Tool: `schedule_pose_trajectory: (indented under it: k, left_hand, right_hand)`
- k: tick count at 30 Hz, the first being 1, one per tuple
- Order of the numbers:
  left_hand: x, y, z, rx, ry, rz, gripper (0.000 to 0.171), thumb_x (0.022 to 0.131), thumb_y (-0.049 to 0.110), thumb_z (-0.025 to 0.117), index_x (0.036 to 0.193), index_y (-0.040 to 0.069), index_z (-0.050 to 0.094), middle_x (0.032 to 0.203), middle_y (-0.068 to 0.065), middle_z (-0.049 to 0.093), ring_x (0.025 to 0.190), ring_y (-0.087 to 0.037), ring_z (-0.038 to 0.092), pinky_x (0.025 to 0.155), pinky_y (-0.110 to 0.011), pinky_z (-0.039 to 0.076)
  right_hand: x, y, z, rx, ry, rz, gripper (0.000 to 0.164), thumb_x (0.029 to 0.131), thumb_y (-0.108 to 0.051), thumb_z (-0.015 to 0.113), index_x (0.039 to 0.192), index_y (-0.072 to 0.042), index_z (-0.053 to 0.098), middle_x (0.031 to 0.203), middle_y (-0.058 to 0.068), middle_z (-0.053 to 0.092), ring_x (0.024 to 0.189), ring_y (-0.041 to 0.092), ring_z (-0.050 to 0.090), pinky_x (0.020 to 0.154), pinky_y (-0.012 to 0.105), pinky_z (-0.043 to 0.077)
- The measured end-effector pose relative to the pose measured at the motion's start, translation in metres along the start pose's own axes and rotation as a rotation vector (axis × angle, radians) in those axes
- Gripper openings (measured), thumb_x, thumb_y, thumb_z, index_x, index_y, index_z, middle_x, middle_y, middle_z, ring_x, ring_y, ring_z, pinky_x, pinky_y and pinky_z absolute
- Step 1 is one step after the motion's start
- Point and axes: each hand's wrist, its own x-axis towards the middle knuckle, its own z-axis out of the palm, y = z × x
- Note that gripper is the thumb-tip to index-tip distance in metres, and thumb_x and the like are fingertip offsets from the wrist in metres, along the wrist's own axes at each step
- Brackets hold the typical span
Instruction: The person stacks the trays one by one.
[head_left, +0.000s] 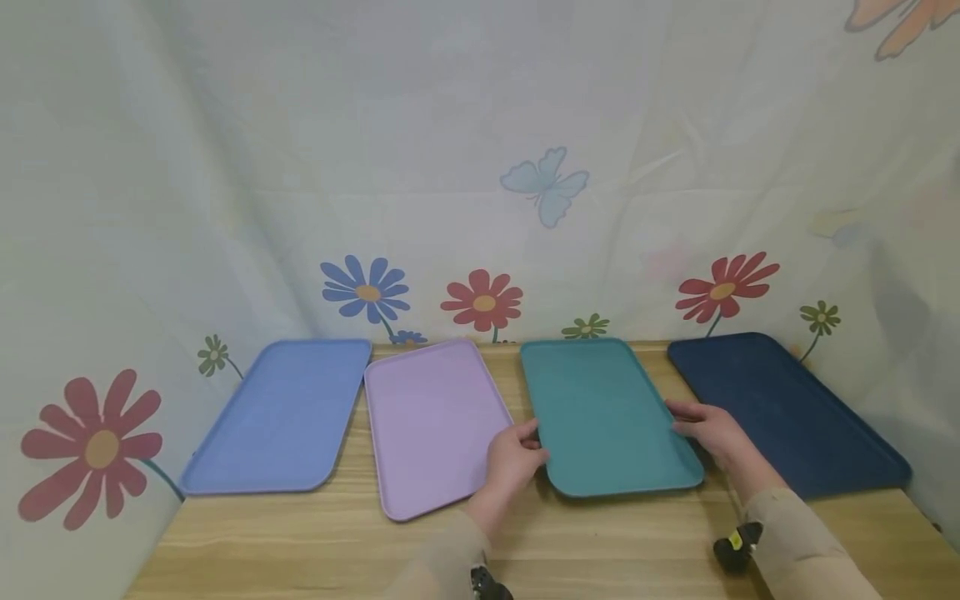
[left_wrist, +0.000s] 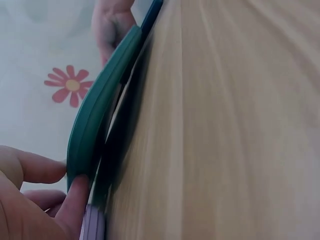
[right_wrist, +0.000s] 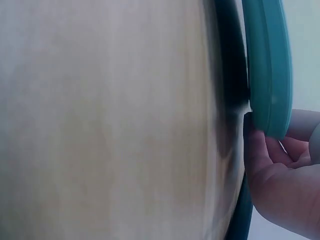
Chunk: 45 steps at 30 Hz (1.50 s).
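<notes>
A teal tray (head_left: 611, 417) is held by both hands at its long sides, its near edge raised a little off the table with a shadow under it. On the tray's left edge, my left hand (head_left: 513, 458) pinches the rim between thumb and fingers, as the left wrist view shows with the thumb (left_wrist: 75, 202) against the rim. My right hand (head_left: 712, 429) grips the opposite edge; in the right wrist view its fingers (right_wrist: 295, 150) and thumb close on the teal rim (right_wrist: 270, 75). The left hand overlaps the right side of a lilac tray (head_left: 435, 433).
A light blue tray (head_left: 285, 417) lies at the far left of the wooden table (head_left: 600, 542). To the right is a navy tray (head_left: 787, 408), close to the right hand. Behind the table hangs a pale cloth (head_left: 450, 125) printed with flowers and a butterfly.
</notes>
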Motion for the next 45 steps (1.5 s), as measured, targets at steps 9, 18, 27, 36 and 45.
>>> schedule_pose_trajectory:
  k: [9,18,27,36,45]
  left_hand:
    - [0.01,-0.003,-0.016,-0.019,-0.045,0.003,0.051,0.072,-0.011,0.074,0.122,-0.004,0.067,0.085,-0.013,0.069,0.08,-0.018,0.063,0.065,-0.027,0.056]
    - [0.02,-0.01,-0.022,-0.057,-0.078,-0.002,0.053,0.068,-0.014,0.076,0.12,-0.005,0.067,0.086,-0.014,0.071,0.079,-0.015,0.063,0.073,-0.027,0.056]
    - [0.024,-0.01,-0.024,-0.038,-0.114,-0.023,0.051,0.07,-0.013,0.077,0.119,-0.004,0.068,0.08,-0.007,0.069,0.075,-0.012,0.06,0.072,-0.026,0.055]
    - [0.026,-0.012,-0.023,0.043,-0.117,0.013,0.048,0.069,-0.009,0.078,0.116,-0.002,0.071,0.071,-0.003,0.067,0.067,-0.01,0.058,0.071,-0.026,0.053]
    - [0.025,-0.013,-0.024,0.101,-0.115,0.021,0.044,0.071,-0.006,0.078,0.114,-0.001,0.072,0.072,-0.003,0.068,0.07,-0.011,0.057,0.077,-0.03,0.053]
  right_hand:
    - [-0.008,-0.007,-0.002,-0.018,-0.035,-0.038,0.055,0.096,-0.008,0.063,0.143,0.011,0.041,0.144,0.033,0.042,0.132,0.049,0.039,0.107,0.056,0.036]
    - [-0.007,-0.004,0.001,0.005,-0.028,-0.015,0.055,0.097,-0.01,0.063,0.144,0.009,0.042,0.147,0.031,0.039,0.134,0.047,0.037,0.108,0.056,0.035]
    - [-0.006,0.003,0.002,0.05,-0.038,-0.04,0.055,0.096,-0.007,0.064,0.143,0.011,0.041,0.145,0.031,0.042,0.127,0.036,0.05,0.093,0.031,0.051]
    - [-0.005,0.007,0.003,0.088,-0.018,-0.027,0.054,0.094,-0.005,0.066,0.141,0.011,0.045,0.143,0.031,0.044,0.111,0.014,0.059,0.084,0.021,0.053]
    - [-0.006,0.007,0.005,0.108,-0.019,-0.003,0.053,0.094,-0.001,0.065,0.141,0.011,0.044,0.142,0.032,0.044,0.109,0.016,0.062,0.086,0.029,0.056]
